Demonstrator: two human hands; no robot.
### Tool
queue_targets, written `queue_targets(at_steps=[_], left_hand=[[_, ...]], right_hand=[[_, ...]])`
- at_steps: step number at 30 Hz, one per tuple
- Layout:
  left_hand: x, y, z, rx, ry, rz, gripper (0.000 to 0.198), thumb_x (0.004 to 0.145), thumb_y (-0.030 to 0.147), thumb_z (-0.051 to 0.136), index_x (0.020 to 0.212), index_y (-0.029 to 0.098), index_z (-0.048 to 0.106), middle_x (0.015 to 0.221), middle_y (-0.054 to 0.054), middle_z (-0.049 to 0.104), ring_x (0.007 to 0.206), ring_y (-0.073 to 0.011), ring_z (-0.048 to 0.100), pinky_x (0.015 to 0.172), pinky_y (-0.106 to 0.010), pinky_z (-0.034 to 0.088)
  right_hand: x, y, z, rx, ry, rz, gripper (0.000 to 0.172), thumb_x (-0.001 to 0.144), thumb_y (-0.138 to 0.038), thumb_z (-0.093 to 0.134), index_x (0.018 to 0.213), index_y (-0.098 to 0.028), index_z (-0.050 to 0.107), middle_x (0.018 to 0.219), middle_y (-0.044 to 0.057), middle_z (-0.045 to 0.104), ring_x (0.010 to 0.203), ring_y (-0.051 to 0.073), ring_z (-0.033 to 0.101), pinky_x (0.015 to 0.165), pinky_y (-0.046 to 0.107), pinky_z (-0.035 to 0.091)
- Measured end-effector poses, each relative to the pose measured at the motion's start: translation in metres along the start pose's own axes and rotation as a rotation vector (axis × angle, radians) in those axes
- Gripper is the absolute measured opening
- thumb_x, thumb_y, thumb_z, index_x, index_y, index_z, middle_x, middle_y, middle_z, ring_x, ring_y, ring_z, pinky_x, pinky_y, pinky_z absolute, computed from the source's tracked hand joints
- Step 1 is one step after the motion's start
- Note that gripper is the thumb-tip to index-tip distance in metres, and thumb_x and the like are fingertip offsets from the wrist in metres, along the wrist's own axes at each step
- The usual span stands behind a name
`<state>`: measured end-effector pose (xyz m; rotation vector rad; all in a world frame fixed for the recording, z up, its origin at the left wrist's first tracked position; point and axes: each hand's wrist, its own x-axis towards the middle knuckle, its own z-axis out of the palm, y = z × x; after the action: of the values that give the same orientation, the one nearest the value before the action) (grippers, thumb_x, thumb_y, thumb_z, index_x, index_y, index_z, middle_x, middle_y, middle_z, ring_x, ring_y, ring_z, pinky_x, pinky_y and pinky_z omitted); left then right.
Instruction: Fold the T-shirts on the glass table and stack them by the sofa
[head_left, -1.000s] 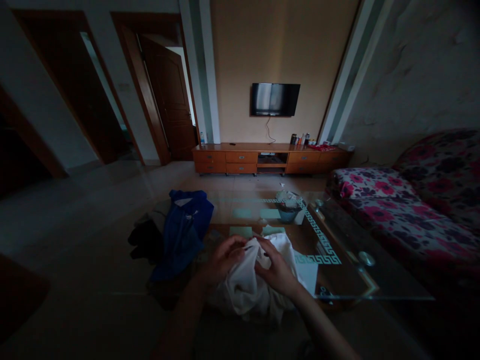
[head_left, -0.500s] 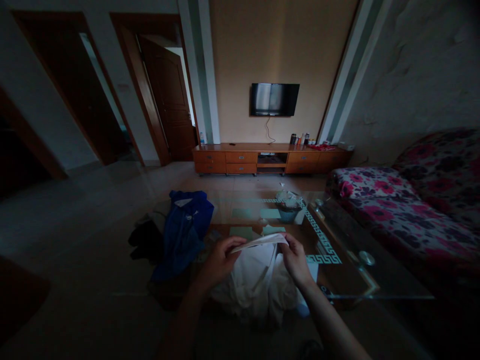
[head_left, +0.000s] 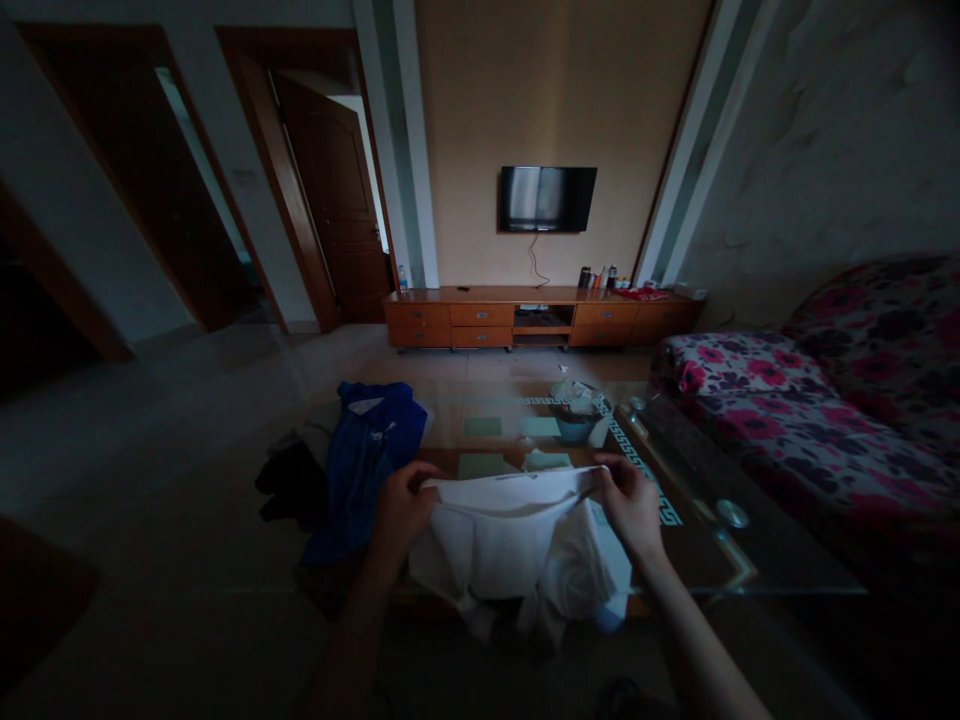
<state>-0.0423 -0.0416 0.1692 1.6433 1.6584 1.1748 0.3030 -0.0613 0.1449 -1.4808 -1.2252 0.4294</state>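
A white garment [head_left: 510, 545] hangs in loose folds over the near edge of the glass table, its upper edge stretched out level between my two hands. My left hand [head_left: 405, 510] pinches one end of that edge, and my right hand [head_left: 628, 500] pinches the other. Which kind of garment it is, I cannot make out in the dim light. Left of it, a blue piece of clothing [head_left: 375, 440] is spread over the table's left side. Beside that lies a black cloth item [head_left: 292, 485].
The glass coffee table [head_left: 795, 570] has a patterned border and pale green panels. A basket [head_left: 577, 428] is seen around its far side. A flowered sofa [head_left: 817, 430] stands at right. Beyond are a low wooden cabinet [head_left: 480, 325] and a wall television [head_left: 547, 198].
My hands have moved apart, left hand leftward and right hand rightward. The garment's upper edge, bunched and narrow before, is now drawn out wide and straight.
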Motion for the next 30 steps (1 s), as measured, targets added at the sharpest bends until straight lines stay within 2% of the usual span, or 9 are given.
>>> queue_targets(at_steps=[4,9,11,14,16,19,22,30], left_hand=[[-0.002,0.007,-0.001,-0.102,-0.072,-0.053,0.026,0.069,0.03,0.05,0.077,0.018,0.072,0.077,-0.004,0.073,0.081,-0.0243,0.067,0.071,-0.03,0.049],[-0.005,0.004,-0.005,-0.197,-0.128,-0.145,0.026,0.067,0.036,0.051,0.073,0.019,0.069,0.076,-0.003,0.069,0.078,-0.0235,0.062,0.067,-0.029,0.045],[-0.006,0.002,-0.011,-0.271,-0.244,-0.148,0.025,0.068,0.039,0.056,0.075,0.019,0.069,0.077,-0.003,0.068,0.078,-0.0227,0.061,0.068,-0.029,0.044],[-0.006,0.004,-0.021,-0.393,-0.464,-0.104,0.029,0.068,0.041,0.064,0.083,0.018,0.07,0.083,-0.003,0.068,0.081,-0.0222,0.061,0.072,-0.029,0.045],[-0.006,0.006,-0.025,-0.372,-0.52,-0.064,0.03,0.066,0.038,0.068,0.088,0.017,0.071,0.087,-0.003,0.069,0.085,-0.0227,0.062,0.076,-0.029,0.046],[-0.005,0.007,-0.025,-0.242,-0.435,-0.006,0.027,0.071,0.038,0.069,0.088,0.017,0.07,0.086,-0.003,0.069,0.087,-0.0225,0.062,0.077,-0.028,0.046],[-0.003,0.004,-0.022,-0.187,-0.335,0.024,0.033,0.08,0.048,0.064,0.086,0.016,0.07,0.083,-0.004,0.07,0.082,-0.0215,0.063,0.074,-0.028,0.047],[0.001,-0.001,-0.022,-0.125,-0.183,0.052,0.042,0.086,0.055,0.057,0.087,0.016,0.072,0.084,-0.005,0.074,0.083,-0.0231,0.067,0.075,-0.029,0.05]], right_hand=[[-0.002,-0.008,-0.002,-0.184,-0.006,-0.065,0.034,0.086,-0.042,0.049,0.099,-0.018,0.07,0.082,0.007,0.072,0.071,0.022,0.065,0.068,0.031,0.046],[-0.001,-0.007,0.0,-0.116,-0.1,-0.019,0.035,0.088,-0.043,0.046,0.089,-0.019,0.071,0.083,0.007,0.073,0.076,0.022,0.066,0.07,0.03,0.046],[0.003,0.001,-0.001,-0.042,-0.113,0.035,0.035,0.088,-0.045,0.047,0.079,-0.019,0.068,0.074,0.006,0.069,0.071,0.021,0.062,0.066,0.028,0.045],[0.008,0.016,0.0,0.128,-0.105,0.155,0.034,0.086,-0.046,0.049,0.063,-0.02,0.055,0.058,0.0,0.056,0.056,0.015,0.05,0.054,0.025,0.038],[0.01,0.023,0.0,0.23,-0.108,0.226,0.033,0.084,-0.046,0.051,0.062,-0.021,0.049,0.054,-0.003,0.047,0.051,0.012,0.042,0.048,0.024,0.033],[0.011,0.026,-0.001,0.317,-0.135,0.285,0.033,0.084,-0.049,0.055,0.068,-0.021,0.051,0.054,-0.005,0.042,0.048,0.01,0.037,0.043,0.023,0.028],[0.012,0.025,-0.005,0.358,-0.171,0.287,0.035,0.082,-0.053,0.059,0.068,-0.022,0.049,0.054,-0.006,0.041,0.047,0.01,0.035,0.041,0.023,0.027],[0.014,0.019,-0.013,0.463,-0.242,0.192,0.033,0.079,-0.051,0.063,0.072,-0.021,0.053,0.063,-0.001,0.053,0.057,0.014,0.049,0.052,0.026,0.044]])
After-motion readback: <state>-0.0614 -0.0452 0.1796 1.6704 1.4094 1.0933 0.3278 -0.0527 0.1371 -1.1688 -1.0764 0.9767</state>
